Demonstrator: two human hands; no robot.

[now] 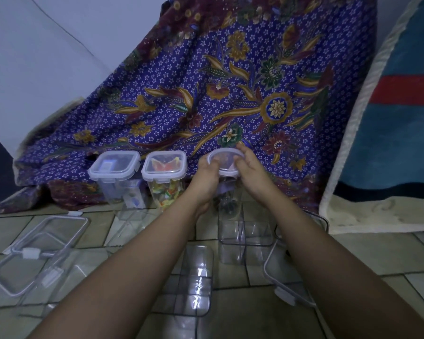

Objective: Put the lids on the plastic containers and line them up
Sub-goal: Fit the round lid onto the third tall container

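Two tall clear containers with lids on stand side by side at the back: one with blue contents (115, 177) and one with colourful contents (165, 178). To their right stands a third tall container (227, 192) with a clear lid (224, 160) on top. My left hand (207, 176) grips the lid's left edge and my right hand (249, 171) its right edge, both pressing on it. An open clear container (245, 228) stands nearer, and another (190, 280) lies in front of it. Loose lids lie at the left (42, 241) and the right (287, 277).
A purple floral cloth (218, 94) hangs behind the containers. A blue and red rug (397, 143) leans at the right. The floor is beige tile (365, 253). A white wall (34, 57) rises at the left.
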